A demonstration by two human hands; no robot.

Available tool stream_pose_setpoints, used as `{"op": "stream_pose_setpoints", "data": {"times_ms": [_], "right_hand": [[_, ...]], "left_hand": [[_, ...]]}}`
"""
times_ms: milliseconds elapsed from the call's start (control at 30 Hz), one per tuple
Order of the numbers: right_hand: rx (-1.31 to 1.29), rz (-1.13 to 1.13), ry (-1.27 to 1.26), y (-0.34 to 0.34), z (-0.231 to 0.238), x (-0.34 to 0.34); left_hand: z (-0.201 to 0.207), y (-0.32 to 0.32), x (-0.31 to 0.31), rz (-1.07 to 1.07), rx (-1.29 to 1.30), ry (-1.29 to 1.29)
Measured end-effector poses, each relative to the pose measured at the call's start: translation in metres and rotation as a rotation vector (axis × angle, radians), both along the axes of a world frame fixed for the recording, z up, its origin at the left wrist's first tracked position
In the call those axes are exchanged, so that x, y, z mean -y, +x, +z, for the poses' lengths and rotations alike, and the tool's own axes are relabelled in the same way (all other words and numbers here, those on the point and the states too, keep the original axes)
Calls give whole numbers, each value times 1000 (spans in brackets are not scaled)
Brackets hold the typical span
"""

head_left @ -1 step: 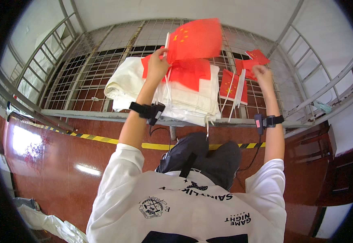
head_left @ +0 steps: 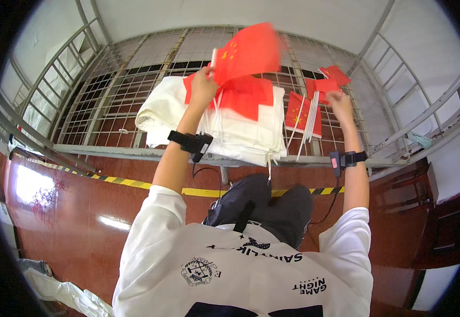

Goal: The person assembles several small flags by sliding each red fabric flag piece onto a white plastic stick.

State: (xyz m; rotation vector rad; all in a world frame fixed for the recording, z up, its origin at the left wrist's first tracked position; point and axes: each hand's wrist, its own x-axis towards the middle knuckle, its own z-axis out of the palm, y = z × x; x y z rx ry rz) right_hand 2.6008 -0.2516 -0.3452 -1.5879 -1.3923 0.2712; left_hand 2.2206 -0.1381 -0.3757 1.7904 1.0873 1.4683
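My left hand [head_left: 203, 87] is closed round the white stick of a small red flag [head_left: 248, 53] with yellow stars, held up and blurred at its free edge. Below it, more red flag cloth [head_left: 248, 103] lies over a folded white cloth stack [head_left: 172, 108], with white sticks hanging down. My right hand [head_left: 341, 105] is at the right, fingers curled together beside a red flag [head_left: 325, 84]; whether they grip it is hidden. Several other small flags [head_left: 296, 108] with white sticks [head_left: 311, 119] lie there on the mesh.
Everything lies on a metal mesh bed frame [head_left: 103, 116] with side rails [head_left: 55, 68] at left and right. Yellow-black tape [head_left: 203, 192] crosses the red floor [head_left: 82, 222] beneath. A pale green object [head_left: 419, 139] sits at the right rail. White cloth [head_left: 66, 290] lies lower left.
My left hand and its flag have shifted slightly left, and the flag's cloth has swung left. My right hand has lowered slightly.
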Motion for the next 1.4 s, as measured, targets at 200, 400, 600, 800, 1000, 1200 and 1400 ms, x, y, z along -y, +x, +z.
{"op": "stream_pose_setpoints", "data": {"times_ms": [200, 400, 600, 800, 1000, 1200, 1400], "right_hand": [[-64, -175, -264, 38, -84, -12], [-16, -269, -372, 90, -96, -23], [407, -234, -462, 128, -97, -60], [376, -285, -642, 164, -138, -95], [380, -540, -521, 131, -110, -91], [147, -815, 63, 107, -46, -63], [256, -294, 441, 43, 24, 8]], "left_hand": [[-52, -19, -39, 215, -457, -216], [-27, 0, 9, 291, -660, -16], [-25, 32, 76, 209, -613, 143], [-21, 113, 121, 12, -399, 56], [-30, 133, 113, -21, -318, -17], [-29, 125, 119, 49, -244, -30], [-13, 115, 131, -31, -98, -21]]}}
